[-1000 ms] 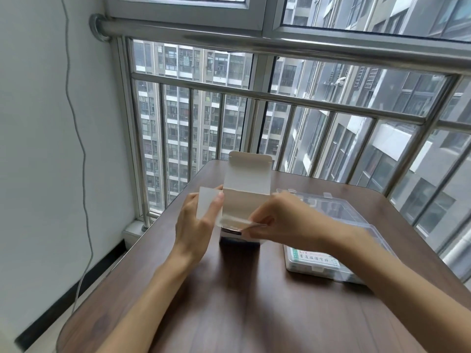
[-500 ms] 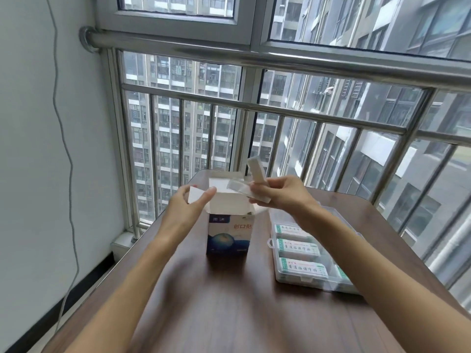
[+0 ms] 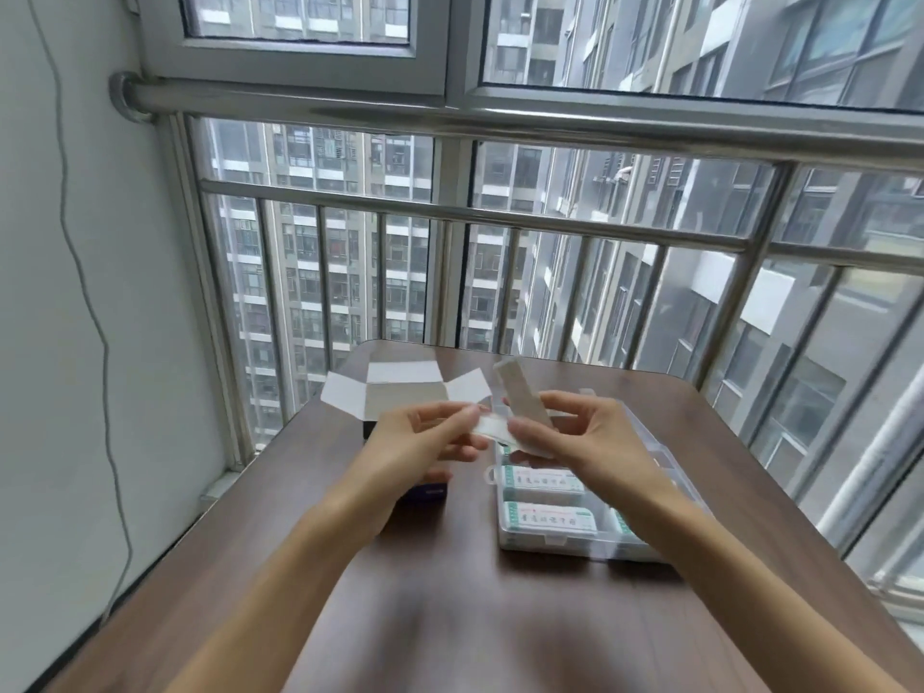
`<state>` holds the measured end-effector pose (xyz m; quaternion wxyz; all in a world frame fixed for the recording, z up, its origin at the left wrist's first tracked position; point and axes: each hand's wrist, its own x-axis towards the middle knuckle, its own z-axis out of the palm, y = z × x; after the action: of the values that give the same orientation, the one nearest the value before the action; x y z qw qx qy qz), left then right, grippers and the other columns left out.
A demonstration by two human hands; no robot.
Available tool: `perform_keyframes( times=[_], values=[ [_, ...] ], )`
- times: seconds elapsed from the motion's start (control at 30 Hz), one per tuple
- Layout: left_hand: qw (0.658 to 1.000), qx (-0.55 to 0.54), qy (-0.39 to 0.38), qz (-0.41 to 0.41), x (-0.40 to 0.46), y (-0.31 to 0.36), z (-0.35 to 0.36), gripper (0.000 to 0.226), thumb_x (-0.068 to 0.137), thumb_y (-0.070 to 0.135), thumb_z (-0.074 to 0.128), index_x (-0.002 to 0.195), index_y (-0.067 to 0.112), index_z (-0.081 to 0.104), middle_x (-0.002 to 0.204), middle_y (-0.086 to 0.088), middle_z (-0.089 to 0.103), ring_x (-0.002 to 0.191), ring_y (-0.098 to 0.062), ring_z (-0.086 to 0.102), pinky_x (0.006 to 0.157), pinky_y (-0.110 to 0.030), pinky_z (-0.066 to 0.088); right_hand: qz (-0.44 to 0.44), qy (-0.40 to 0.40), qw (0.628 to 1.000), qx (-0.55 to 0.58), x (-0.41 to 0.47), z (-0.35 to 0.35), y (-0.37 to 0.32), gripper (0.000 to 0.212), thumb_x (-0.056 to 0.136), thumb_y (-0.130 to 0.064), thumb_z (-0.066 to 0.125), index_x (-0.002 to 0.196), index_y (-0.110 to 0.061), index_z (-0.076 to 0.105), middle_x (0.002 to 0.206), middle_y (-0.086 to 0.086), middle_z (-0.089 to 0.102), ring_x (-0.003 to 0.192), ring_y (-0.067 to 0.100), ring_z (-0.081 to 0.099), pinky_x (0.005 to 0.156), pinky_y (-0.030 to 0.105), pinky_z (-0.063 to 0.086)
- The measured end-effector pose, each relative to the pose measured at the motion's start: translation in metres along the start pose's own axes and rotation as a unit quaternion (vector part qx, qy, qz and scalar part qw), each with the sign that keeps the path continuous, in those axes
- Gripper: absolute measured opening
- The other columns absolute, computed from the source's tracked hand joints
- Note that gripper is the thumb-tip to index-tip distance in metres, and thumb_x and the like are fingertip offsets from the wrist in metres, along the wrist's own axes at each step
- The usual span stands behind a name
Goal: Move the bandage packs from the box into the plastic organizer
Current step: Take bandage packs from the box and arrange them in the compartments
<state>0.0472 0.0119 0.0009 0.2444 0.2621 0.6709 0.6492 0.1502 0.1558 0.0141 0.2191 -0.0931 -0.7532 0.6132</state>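
Above the brown table point(image 3: 450, 617), between the box point(image 3: 400, 392) and the plastic organizer point(image 3: 650, 545), two hands are holding bandage packs up in the air. One box is standing at the far left of the table with its three white flaps folded open; its dark lower part is mostly hiding behind the left hand point(image 3: 425, 442). One clear organizer is lying just right of the box, and two white green-edged packets point(image 3: 545, 517) are showing in its near compartments, with a sliver of a third at the right wall.

Two bandage packs are showing. The right hand point(image 3: 585, 437) is pinching the upright bandage pack point(image 3: 520, 397), a long white strip tilting back toward the window, between thumb and curled fingers. The flat bandage pack point(image 3: 492, 425) is bridging the gap between both hands, the left hand pinching its left end with thumb and fingertips, its right end reaching the right thumb. Both packs are hovering over the organizer's far end, clear of the box.
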Motion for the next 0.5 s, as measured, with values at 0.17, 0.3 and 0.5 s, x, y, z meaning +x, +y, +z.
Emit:
perform_keyframes(
  times=[0.17,0.3,0.5],
  values=[
    [0.993,-0.038,-0.103,-0.034,0.002,-0.009,0.021,0.017,0.09,0.017,0.061,0.105,0.019,0.069,0.09,-0.006,0.075,0.075,-0.006,0.07,0.063,-0.015,0.052,-0.046,0.032,0.994,-0.096,-0.017,-0.03,0.02,0.015,0.089,-0.013,0.063,0.093,-0.022,0.073,0.079,-0.004,0.074,0.07,0.009,0.069,0.059,0.021,0.051],
    [0.975,-0.127,-0.141,-0.113,0.003,-0.013,0.033,0.022,0.086,0.005,0.061,0.104,0.013,0.071,0.099,-0.013,0.073,0.085,-0.015,0.073,0.067,-0.019,0.057,-0.119,0.065,0.973,-0.188,-0.034,-0.042,0.032,0.026,0.089,-0.005,0.062,0.098,-0.026,0.074,0.087,-0.01,0.074,0.077,0.007,0.069,0.067,0.024,0.054],
    [0.944,-0.234,-0.16,-0.167,0.006,-0.016,0.04,0.03,0.077,0.009,0.064,0.104,-0.001,0.071,0.105,-0.016,0.071,0.086,-0.017,0.072,0.073,-0.023,0.059,-0.24,0.06,0.906,-0.343,-0.046,-0.053,0.041,0.03,0.083,-0.015,0.059,0.1,-0.035,0.074,0.1,-0.021,0.069,0.096,-0.007,0.062,0.08,0.015,0.05]
  ],
)
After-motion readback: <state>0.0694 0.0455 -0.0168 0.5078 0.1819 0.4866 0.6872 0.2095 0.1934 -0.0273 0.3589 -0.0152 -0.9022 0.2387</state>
